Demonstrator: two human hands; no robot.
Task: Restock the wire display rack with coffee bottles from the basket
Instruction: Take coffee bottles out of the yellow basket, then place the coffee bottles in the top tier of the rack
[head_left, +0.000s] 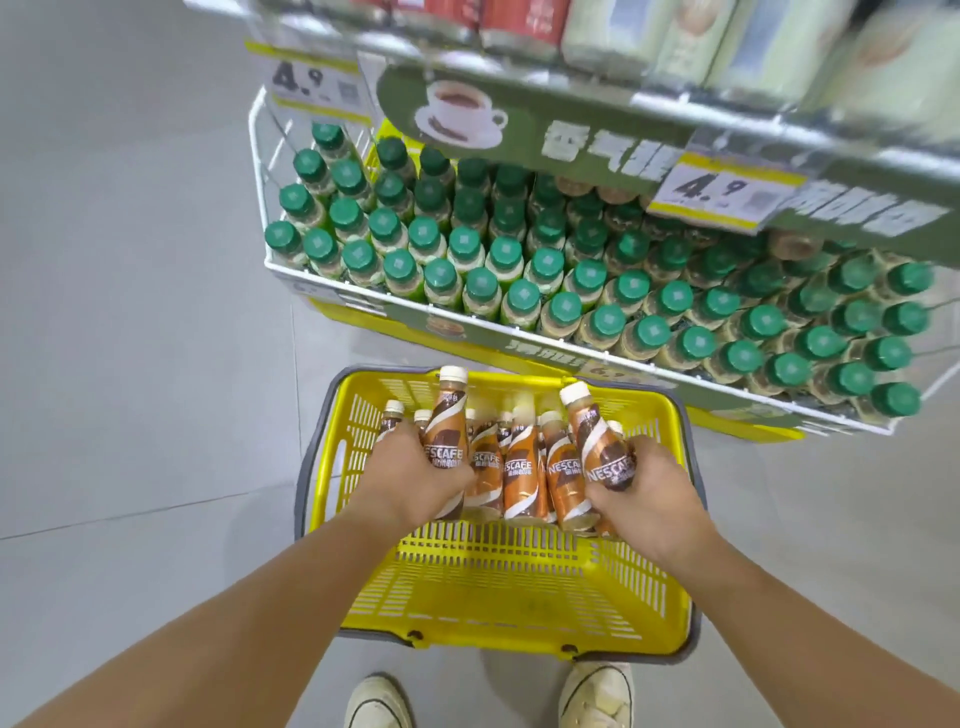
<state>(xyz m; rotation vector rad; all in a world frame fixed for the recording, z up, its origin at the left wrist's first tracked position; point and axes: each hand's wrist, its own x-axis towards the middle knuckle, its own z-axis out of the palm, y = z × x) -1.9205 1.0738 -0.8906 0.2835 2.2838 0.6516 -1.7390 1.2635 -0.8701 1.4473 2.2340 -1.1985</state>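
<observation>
On grey floor (130, 364), yellow basket (519, 587) holds brown coffee bottles (524, 467).

The packs on the top shelf (649, 31) at the upper edge are blurred and cut off, the small price-tag (724, 192) print is unreadable, and both shoes (597, 696) are cropped at the bottom.
</observation>
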